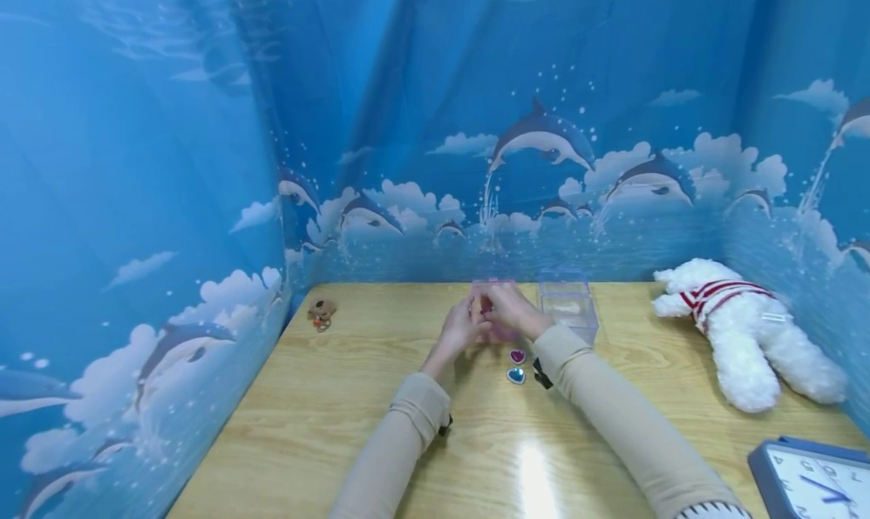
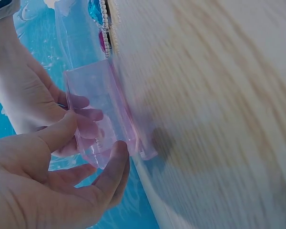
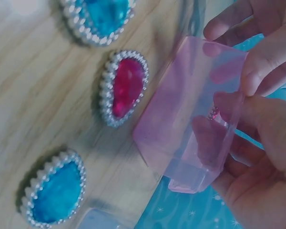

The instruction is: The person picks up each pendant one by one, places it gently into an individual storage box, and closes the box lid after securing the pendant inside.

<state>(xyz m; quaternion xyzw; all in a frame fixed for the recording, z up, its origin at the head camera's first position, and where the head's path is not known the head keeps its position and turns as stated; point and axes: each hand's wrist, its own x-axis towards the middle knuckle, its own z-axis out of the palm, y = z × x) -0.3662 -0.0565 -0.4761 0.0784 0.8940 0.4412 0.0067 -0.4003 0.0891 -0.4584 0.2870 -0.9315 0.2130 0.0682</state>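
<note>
A see-through pink plastic box (image 3: pixel 169 112) stands near the table's far edge. My left hand (image 1: pixel 461 327) grips it, thumb and fingers on its wall and rim. Reaching in through the open top, my right hand (image 1: pixel 511 307) has its fingertips inside the box. They pinch a small beaded-rim gem (image 3: pixel 213 113), mostly hidden by the fingers and tinted wall. Beside the box on the table lie a magenta gem (image 3: pixel 128 88) and a blue gem (image 3: pixel 59 193), both rimmed with silver beads. Another blue gem (image 3: pixel 102 18) shows partly at the top of the right wrist view.
Right of the pink box stands a clear bluish box (image 1: pixel 571 307) with its lid raised. A small brown trinket (image 1: pixel 322 313) lies far left. On the right are a white plush toy (image 1: pixel 744 334) and a blue-framed clock (image 1: pixel 816 477). A dolphin-print curtain (image 1: pixel 421 126) surrounds the table.
</note>
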